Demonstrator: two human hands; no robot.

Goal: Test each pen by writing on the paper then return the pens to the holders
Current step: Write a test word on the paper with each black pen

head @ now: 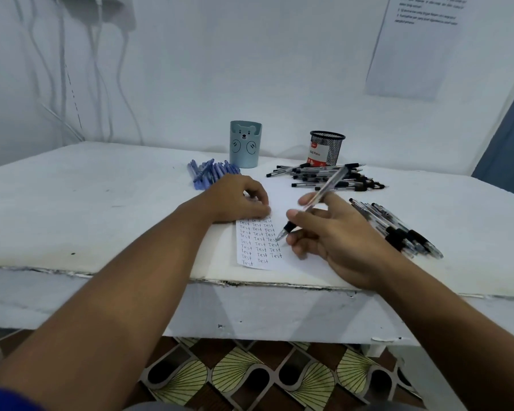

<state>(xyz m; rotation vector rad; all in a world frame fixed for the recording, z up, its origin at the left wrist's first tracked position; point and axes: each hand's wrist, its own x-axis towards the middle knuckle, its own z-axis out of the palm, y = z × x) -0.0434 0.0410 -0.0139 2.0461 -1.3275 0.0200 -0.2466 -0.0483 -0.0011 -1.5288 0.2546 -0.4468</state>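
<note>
Testing mid-way, I judge: right hand (333, 232) pinches clear black-grip pen (312, 203), tip on white paper (260, 241); curled left hand (238, 200) pins it. Blue bear holder (245, 143), black mesh holder (327, 148) look empty; pen piles remain.

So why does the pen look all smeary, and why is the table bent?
In the head view, the pen in the right hand is smeared along its upper barrel by motion blur, while the writing on the paper stays readable; the wide-angle lens bows the table edge; the light is soft and bluish, with faint shadows.
</note>
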